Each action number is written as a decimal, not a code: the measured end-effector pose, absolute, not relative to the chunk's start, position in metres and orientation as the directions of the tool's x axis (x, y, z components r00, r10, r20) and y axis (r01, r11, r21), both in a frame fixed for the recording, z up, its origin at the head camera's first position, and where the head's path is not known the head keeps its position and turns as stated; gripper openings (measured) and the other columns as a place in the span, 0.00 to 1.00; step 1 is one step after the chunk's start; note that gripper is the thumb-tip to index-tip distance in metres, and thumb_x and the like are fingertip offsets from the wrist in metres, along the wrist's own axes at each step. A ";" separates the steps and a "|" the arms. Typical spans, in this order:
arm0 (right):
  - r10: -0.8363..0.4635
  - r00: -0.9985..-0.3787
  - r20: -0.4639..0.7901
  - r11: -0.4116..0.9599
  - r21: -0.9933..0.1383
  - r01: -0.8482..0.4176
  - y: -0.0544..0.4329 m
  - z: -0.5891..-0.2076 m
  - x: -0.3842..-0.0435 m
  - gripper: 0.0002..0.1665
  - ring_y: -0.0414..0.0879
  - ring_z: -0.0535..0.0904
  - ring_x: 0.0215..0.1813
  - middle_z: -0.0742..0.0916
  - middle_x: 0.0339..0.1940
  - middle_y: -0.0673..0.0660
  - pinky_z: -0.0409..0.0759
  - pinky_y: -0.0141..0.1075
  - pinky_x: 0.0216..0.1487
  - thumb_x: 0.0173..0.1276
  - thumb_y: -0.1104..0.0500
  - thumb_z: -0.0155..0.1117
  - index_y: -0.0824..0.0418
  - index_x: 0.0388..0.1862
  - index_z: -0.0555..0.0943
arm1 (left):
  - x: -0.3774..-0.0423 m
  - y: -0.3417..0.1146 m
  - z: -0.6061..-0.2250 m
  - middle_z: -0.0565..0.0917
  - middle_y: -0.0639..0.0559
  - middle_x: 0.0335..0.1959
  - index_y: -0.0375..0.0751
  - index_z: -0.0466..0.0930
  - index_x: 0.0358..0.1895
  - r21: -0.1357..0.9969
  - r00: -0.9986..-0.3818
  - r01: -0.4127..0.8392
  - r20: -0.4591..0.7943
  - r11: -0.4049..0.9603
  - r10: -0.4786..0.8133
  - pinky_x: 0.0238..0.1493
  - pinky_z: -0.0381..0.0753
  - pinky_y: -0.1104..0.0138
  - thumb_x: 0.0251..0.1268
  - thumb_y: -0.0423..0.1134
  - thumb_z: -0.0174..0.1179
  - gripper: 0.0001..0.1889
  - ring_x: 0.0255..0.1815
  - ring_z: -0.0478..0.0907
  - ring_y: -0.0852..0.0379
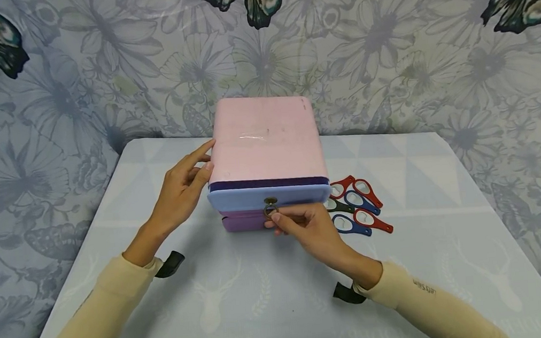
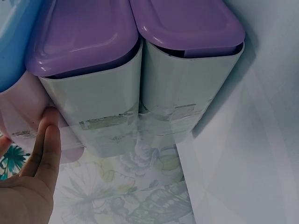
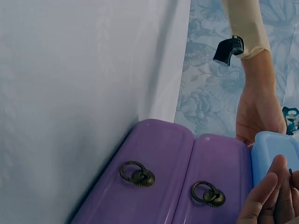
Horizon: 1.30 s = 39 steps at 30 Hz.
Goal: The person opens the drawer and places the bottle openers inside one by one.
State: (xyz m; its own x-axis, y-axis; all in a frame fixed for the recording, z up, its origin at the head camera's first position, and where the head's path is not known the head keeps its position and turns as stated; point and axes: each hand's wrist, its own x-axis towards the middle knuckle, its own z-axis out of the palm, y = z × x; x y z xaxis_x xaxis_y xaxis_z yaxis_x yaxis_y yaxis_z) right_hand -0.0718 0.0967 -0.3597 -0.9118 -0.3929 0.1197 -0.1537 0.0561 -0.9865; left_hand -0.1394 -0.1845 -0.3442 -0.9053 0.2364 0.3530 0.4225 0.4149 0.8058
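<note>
A stacked drawer unit stands on the table, its top casing (image 1: pixel 267 137) pink with a light blue drawer front (image 1: pixel 239 199). Below it are two purple drawer fronts (image 3: pixel 159 163) in pale casings (image 2: pixel 98 102). My left hand (image 1: pixel 180 190) rests against the left side of the pink casing, its fingers fairly straight. With thumb and fingers, my right hand (image 1: pixel 309 230) pinches the brass ring pull (image 1: pixel 270 210) of the blue drawer. A dark gap shows between the blue front and the pink casing. Two more brass ring pulls (image 3: pixel 135 175) hang on the purple fronts.
Several small magnifying glasses (image 1: pixel 373 220) with red, blue and dark green frames lie right of the unit, close to the right hand. Behind the white patterned table (image 1: pixel 243 300) is a wall (image 1: pixel 383 73) with floral paper and butterfly decorations.
</note>
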 end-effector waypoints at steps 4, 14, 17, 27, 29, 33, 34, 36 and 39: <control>-0.402 -0.909 0.116 0.073 -0.985 -0.157 0.099 -0.363 -0.065 0.13 0.46 0.89 0.38 0.91 0.41 0.63 0.87 0.41 0.46 0.74 0.62 0.62 0.69 0.50 0.86 | -0.139 -0.183 -0.345 0.78 0.42 0.61 0.65 0.62 0.77 0.804 -0.905 0.423 0.355 0.418 0.233 0.28 0.71 0.66 0.80 0.43 0.48 0.26 0.35 0.80 0.49; -0.420 -0.900 0.120 0.065 -0.985 -0.162 0.099 -0.366 -0.046 0.14 0.49 0.90 0.39 0.91 0.41 0.63 0.88 0.41 0.43 0.73 0.62 0.63 0.70 0.50 0.86 | -0.141 -0.183 -0.346 0.78 0.42 0.61 0.66 0.63 0.76 0.799 -0.901 0.434 0.370 0.416 0.228 0.33 0.72 0.68 0.80 0.43 0.49 0.26 0.41 0.84 0.47; -0.421 -0.900 0.114 0.079 -0.984 -0.162 0.100 -0.368 -0.040 0.13 0.49 0.90 0.38 0.91 0.41 0.62 0.88 0.40 0.44 0.74 0.62 0.63 0.69 0.50 0.87 | -0.142 -0.182 -0.345 0.77 0.42 0.61 0.66 0.63 0.76 0.804 -0.901 0.432 0.369 0.409 0.228 0.34 0.72 0.67 0.80 0.43 0.49 0.26 0.42 0.85 0.47; -0.433 -0.897 0.086 0.109 -0.983 -0.146 0.105 -0.373 -0.025 0.12 0.45 0.89 0.38 0.91 0.40 0.60 0.88 0.39 0.43 0.74 0.61 0.62 0.65 0.49 0.88 | -0.140 -0.180 -0.349 0.78 0.43 0.61 0.66 0.63 0.76 0.811 -0.902 0.430 0.368 0.396 0.225 0.37 0.74 0.67 0.80 0.43 0.49 0.25 0.43 0.85 0.48; -0.436 -0.895 0.095 0.105 -0.982 -0.155 0.104 -0.373 -0.021 0.12 0.44 0.89 0.38 0.91 0.40 0.60 0.88 0.39 0.43 0.74 0.61 0.62 0.65 0.49 0.88 | -0.140 -0.180 -0.349 0.78 0.43 0.61 0.66 0.63 0.76 0.810 -0.900 0.433 0.371 0.395 0.227 0.36 0.74 0.67 0.80 0.43 0.49 0.25 0.42 0.85 0.48; -0.441 -0.889 0.121 0.080 -0.982 -0.173 0.103 -0.375 -0.016 0.12 0.44 0.89 0.38 0.91 0.40 0.61 0.88 0.40 0.42 0.74 0.62 0.61 0.66 0.49 0.87 | -0.140 -0.181 -0.349 0.78 0.43 0.61 0.66 0.63 0.76 0.807 -0.898 0.438 0.375 0.396 0.230 0.36 0.73 0.67 0.80 0.43 0.49 0.25 0.42 0.85 0.48; -0.441 -0.888 0.126 0.077 -0.981 -0.178 0.103 -0.375 -0.016 0.12 0.45 0.90 0.38 0.91 0.40 0.61 0.88 0.40 0.41 0.74 0.62 0.61 0.66 0.49 0.87 | -0.139 -0.181 -0.349 0.78 0.43 0.61 0.66 0.63 0.76 0.807 -0.899 0.437 0.374 0.397 0.230 0.36 0.73 0.67 0.80 0.43 0.49 0.25 0.42 0.85 0.48; -0.442 -0.887 0.132 0.073 -0.981 -0.182 0.103 -0.376 -0.015 0.12 0.46 0.90 0.38 0.91 0.40 0.61 0.88 0.40 0.41 0.75 0.63 0.61 0.66 0.49 0.87 | -0.139 -0.181 -0.349 0.77 0.43 0.61 0.66 0.62 0.76 0.807 -0.900 0.435 0.371 0.400 0.230 0.36 0.73 0.67 0.80 0.43 0.49 0.26 0.42 0.85 0.47; -0.443 -0.887 0.132 0.071 -0.981 -0.181 0.103 -0.375 -0.014 0.12 0.48 0.90 0.38 0.91 0.40 0.61 0.88 0.40 0.41 0.75 0.63 0.60 0.66 0.50 0.87 | -0.139 -0.181 -0.349 0.77 0.43 0.61 0.65 0.62 0.77 0.807 -0.901 0.431 0.367 0.402 0.229 0.35 0.73 0.67 0.80 0.44 0.49 0.26 0.42 0.85 0.48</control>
State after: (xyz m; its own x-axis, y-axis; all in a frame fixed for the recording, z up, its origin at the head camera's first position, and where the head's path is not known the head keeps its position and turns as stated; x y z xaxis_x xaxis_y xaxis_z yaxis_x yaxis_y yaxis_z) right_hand -0.0139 0.1028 -0.3754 -0.8866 -0.4435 0.1317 -0.1812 0.0711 -0.9809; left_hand -0.1386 -0.1809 -0.3494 -0.9014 0.2291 0.3674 0.4314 0.4025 0.8074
